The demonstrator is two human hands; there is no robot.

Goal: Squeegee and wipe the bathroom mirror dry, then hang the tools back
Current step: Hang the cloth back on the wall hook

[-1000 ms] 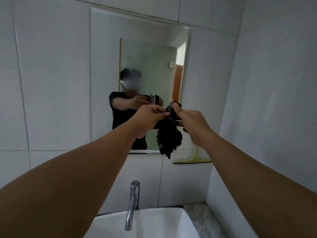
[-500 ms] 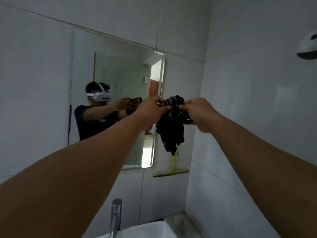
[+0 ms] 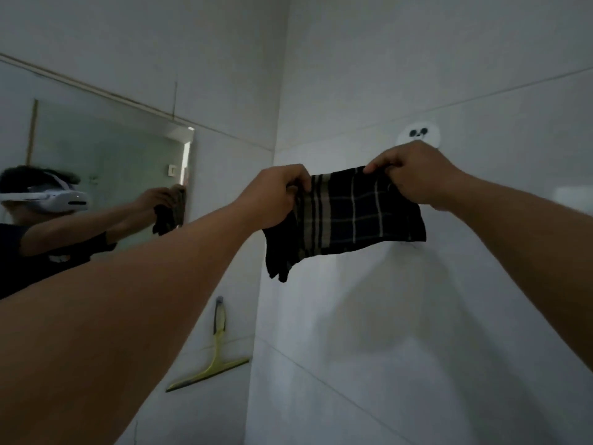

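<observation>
1. Hanging the cloth back up looks like the step now, with the squeegee already on its peg on the back wall, low and left of the corner.
2. Cloth held up in the air against the right wall, stretched flat between both hands, just under the round hook.
3. Left hand bunching one top corner, fingers curled tight round the cloth.
4. Right hand pinching the other top corner, fingers pressed together on the edge, right below the hook.
5. To do it well: keep the top edge tight, lift the right corner a bit, slip the edge or a loop over the hook, then let go slowly, left hand last. Cannot tell if the cloth has a loop.
6. Cloth: soft, thin, floppy, dark with pale checks and stripes; the loose end droops in folds under the left hand.
7. Hook: flat white round pad with small black marks like a face; the hook part itself is hidden by the right hand.
8. Squeegee: hard yellow-green plastic, thin handle, long straight blade.
9. Walls: big smooth shiny white tiles. Mirror flat and glassy, far left.
</observation>
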